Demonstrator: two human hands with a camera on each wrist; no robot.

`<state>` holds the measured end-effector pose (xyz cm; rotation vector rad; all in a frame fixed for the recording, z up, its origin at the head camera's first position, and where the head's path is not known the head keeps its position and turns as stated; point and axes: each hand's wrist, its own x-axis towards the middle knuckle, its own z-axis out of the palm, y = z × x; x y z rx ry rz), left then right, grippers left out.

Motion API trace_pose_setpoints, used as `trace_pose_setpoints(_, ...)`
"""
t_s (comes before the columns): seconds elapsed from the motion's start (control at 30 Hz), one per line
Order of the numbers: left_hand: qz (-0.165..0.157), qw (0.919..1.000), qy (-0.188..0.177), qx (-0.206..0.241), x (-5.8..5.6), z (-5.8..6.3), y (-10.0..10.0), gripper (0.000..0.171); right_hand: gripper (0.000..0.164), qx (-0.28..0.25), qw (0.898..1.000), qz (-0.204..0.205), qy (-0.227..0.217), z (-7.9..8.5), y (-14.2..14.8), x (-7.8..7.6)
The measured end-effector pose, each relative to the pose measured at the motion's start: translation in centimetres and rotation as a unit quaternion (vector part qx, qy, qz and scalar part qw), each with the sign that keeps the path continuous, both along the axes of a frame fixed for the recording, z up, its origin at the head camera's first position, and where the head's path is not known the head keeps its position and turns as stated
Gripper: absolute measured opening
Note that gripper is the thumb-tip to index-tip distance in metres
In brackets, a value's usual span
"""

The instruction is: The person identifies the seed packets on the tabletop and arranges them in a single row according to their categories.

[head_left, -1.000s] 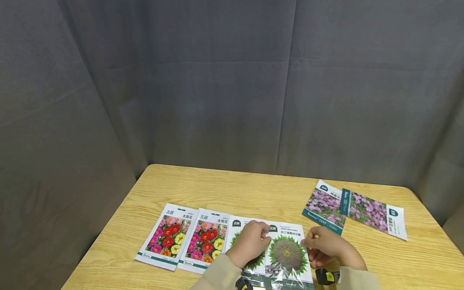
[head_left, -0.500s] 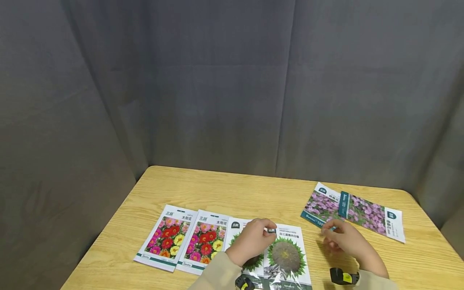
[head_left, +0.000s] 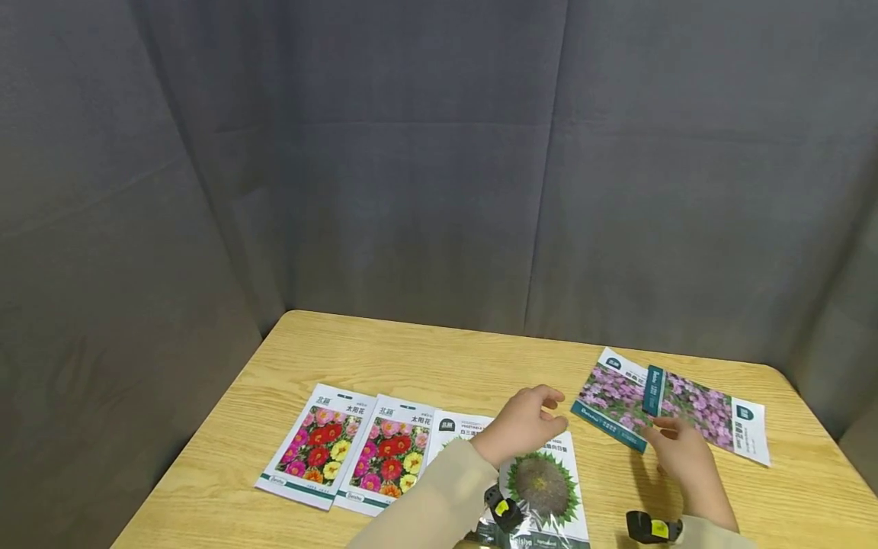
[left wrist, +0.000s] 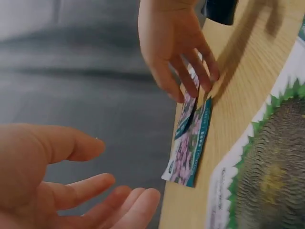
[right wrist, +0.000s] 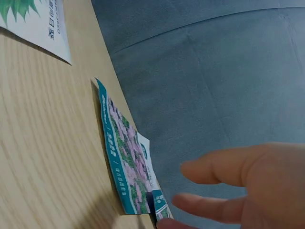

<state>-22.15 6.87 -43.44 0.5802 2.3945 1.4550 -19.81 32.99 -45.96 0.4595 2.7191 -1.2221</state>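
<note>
My left hand (head_left: 523, 421) hovers over the upper part of the sunflower seed packet (head_left: 544, 488), fingers loosely bent and holding nothing. A second sunflower packet (head_left: 446, 428) lies to its left, partly hidden by the forearm. My right hand (head_left: 688, 455) is above the table, just in front of two purple-flower seed packets. One of them (head_left: 610, 396) is slanted, and the other (head_left: 709, 409) overlaps its right side. The right wrist view shows the fingers (right wrist: 209, 205) spread apart, with the slanted purple-flower packet (right wrist: 126, 157) beyond them.
Two seed packets with red and yellow flowers, a left one (head_left: 315, 450) and a right one (head_left: 389, 456), lie side by side at the left. All packets are on a wooden table (head_left: 439, 351). A grey curtain (head_left: 411, 191) rises behind its back edge.
The right hand has left the right edge of the sunflower packet and moved right, toward the purple-flower packets. My left hand has lifted off the sunflower packets and moved right and farther back.
</note>
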Motion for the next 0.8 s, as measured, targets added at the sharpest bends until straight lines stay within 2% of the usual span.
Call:
trace_pose_setpoints(0.1,-0.009,0.9998,-0.006,-0.016,-0.5,0.3,1.5,0.043,0.069,-0.030,0.999,-0.022,-0.003,-0.3,0.2,0.0)
trace_pose_setpoints(0.23,-0.002,0.9989,-0.010,-0.046,-1.8,-0.4,3.1,0.048,0.073,-0.077,0.996,-0.039,-0.003,-0.6,0.2,0.0)
trace_pose_setpoints(0.37,0.026,0.9976,-0.054,-0.034,-3.1,-1.1,4.0,0.050,0.072,-0.093,0.995,-0.042,-0.005,-0.6,0.0,0.1)
trace_pose_setpoints(0.47,0.036,0.9952,-0.089,-0.017,-3.8,-1.5,4.6,0.050,0.071,-0.101,0.994,-0.043,-0.006,-0.6,0.0,0.1)
trace_pose_setpoints(0.63,0.041,0.9914,-0.124,-0.004,-4.0,-1.9,5.3,0.052,0.067,-0.123,0.992,-0.040,-0.001,-0.6,-0.1,-0.1)
trace_pose_setpoints(0.8,0.058,0.9863,-0.151,0.034,-3.9,-2.4,6.3,0.050,0.065,-0.142,0.989,-0.032,0.005,-0.9,-0.2,-0.2)
